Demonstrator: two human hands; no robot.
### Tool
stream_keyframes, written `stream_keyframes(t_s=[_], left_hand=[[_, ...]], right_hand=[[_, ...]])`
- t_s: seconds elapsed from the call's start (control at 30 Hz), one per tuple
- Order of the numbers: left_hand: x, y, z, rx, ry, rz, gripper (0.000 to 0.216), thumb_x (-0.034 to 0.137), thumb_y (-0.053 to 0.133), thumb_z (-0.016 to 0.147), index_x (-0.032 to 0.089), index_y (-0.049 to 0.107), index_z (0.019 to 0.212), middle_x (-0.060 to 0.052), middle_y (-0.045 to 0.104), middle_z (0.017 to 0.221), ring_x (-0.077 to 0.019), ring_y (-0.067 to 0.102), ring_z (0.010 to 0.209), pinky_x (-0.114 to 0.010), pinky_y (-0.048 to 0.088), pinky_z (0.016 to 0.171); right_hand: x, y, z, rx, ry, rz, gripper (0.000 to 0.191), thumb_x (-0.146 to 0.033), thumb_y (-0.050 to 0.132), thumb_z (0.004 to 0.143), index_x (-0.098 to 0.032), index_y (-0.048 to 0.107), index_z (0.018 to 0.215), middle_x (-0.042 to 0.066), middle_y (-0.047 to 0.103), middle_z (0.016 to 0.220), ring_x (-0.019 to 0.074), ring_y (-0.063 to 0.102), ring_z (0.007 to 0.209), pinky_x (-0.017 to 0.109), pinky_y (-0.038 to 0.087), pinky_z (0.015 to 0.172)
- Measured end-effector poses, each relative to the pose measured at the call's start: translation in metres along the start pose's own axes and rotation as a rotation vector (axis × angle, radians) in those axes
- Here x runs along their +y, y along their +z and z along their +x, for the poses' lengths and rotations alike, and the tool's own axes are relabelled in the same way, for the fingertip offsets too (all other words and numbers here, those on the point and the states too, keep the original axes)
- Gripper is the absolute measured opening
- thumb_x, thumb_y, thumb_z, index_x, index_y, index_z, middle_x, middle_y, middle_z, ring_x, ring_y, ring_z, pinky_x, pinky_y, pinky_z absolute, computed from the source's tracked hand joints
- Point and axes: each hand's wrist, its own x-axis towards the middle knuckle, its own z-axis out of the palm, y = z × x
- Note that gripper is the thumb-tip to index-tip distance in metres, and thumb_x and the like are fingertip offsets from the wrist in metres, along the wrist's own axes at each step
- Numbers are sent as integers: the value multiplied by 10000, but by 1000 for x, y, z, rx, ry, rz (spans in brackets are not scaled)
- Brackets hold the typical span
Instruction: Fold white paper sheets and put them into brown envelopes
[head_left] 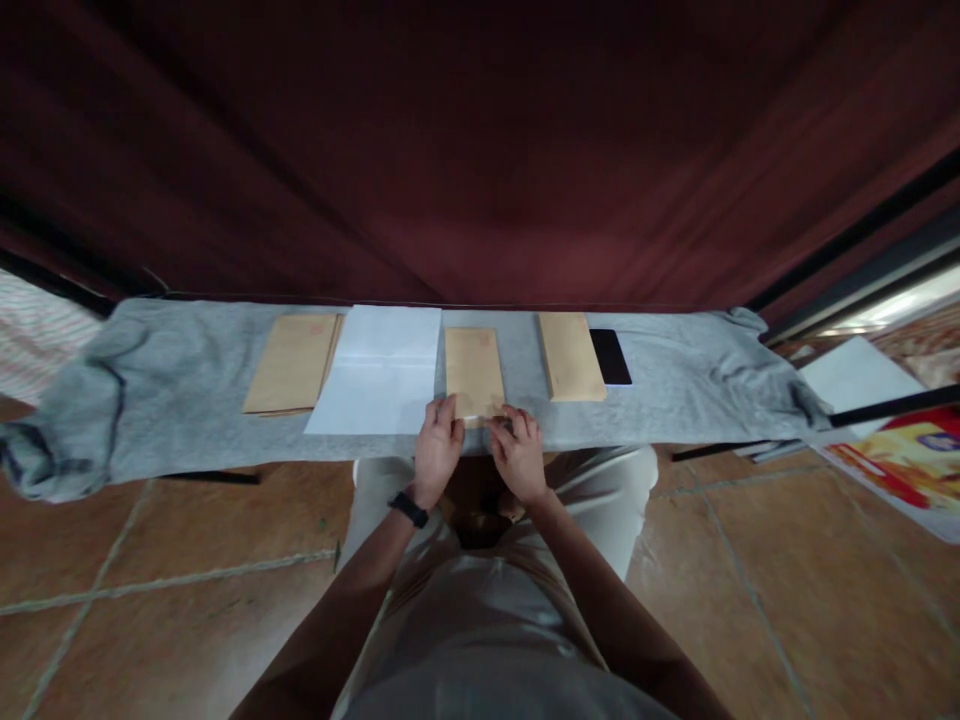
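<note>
Seemingly midway: left hand and right hand pinch the middle envelope at its near end, fingers curled narrow; stack and paper lie left, spare envelope right.

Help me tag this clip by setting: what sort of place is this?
Likely a makeshift indoor work spot, perhaps in a home, not a proper office: a grey cloth spread as a narrow worktop, a dark red curtain hung close behind it, and terracotta floor tiles below.
</note>
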Motion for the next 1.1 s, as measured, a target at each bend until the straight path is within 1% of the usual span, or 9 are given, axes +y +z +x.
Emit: stream_keyframes(t_s=[0.1, 0.2, 0.27, 0.33, 0.4, 0.47, 0.6, 0.83, 1.1], left_hand=[[-6, -3, -13, 22, 169, -1, 430, 238, 467, 994, 183, 541, 1413, -162, 513, 1439, -291, 531, 1328, -446, 459, 1109], [-14, -5, -28, -52, 317, 58, 375, 234, 450, 1010, 212, 601, 1353, -144, 488, 1512, -298, 424, 1436, -494, 368, 1186], [-17, -5, -35, -98, 351, 125, 391, 249, 476, 1005, 212, 594, 1375, -136, 398, 1602, -328, 302, 1514, -533, 313, 1214], [-18, -4, -38, -123, 347, 180, 449, 276, 507, 995, 209, 546, 1438, -134, 287, 1667, -354, 180, 1559, -570, 274, 1224], [-18, -2, -39, -136, 337, 219, 500, 297, 520, 992, 220, 499, 1485, -133, 232, 1688, -359, 127, 1571, -596, 250, 1224], [-19, 0, -38, -147, 337, 246, 521, 306, 517, 993, 228, 473, 1506, -128, 232, 1689, -351, 126, 1573, -601, 236, 1226], [-21, 4, -36, -141, 332, 276, 542, 306, 508, 991, 182, 453, 1515, -154, 239, 1681, -344, 160, 1568, -581, 235, 1228], [-19, 8, -35, -129, 277, 294, 591, 332, 506, 977, 114, 426, 1521, -197, 282, 1656, -361, 286, 1526, -574, 250, 1216], [-16, 10, -33, -114, 253, 293, 600, 322, 540, 939, 109, 457, 1494, -197, 311, 1645, -376, 353, 1488, -569, 265, 1207]], right_hand=[[-2, 7, 3, -37, -66, -89, 344, -244, 531, 996, -246, 668, 1311, 99, 442, 1574, 322, 335, 1457, 521, 319, 1172], [-1, 15, 2, -61, -74, -108, 370, -255, 510, 1007, -216, 631, 1355, 105, 390, 1618, 321, 291, 1489, 541, 295, 1188], [0, 20, 0, -66, -72, -112, 387, -263, 500, 1011, -196, 604, 1378, 107, 365, 1633, 321, 276, 1498, 542, 282, 1197], [-1, 24, -2, -69, -70, -116, 400, -270, 494, 1015, -178, 583, 1394, 114, 344, 1644, 319, 279, 1496, 533, 277, 1202], [-2, 26, -2, -78, -64, -114, 403, -273, 490, 1017, -177, 572, 1400, 118, 347, 1643, 314, 311, 1480, 523, 289, 1193], [-4, 27, -1, -82, -50, -114, 398, -283, 490, 1018, -188, 574, 1395, 120, 373, 1630, 312, 359, 1448, 521, 309, 1175], [-5, 27, 1, -81, -34, -127, 381, -298, 488, 1021, -202, 587, 1376, 120, 432, 1595, 316, 428, 1391, 522, 323, 1154], [-4, 29, 0, -61, -43, -112, 370, -275, 511, 1003, -216, 591, 1358, 110, 426, 1599, 312, 411, 1405, 517, 326, 1150], [-3, 30, 1, -52, -43, -106, 364, -274, 521, 995, -206, 596, 1344, 112, 441, 1588, 307, 410, 1404, 512, 321, 1157]])
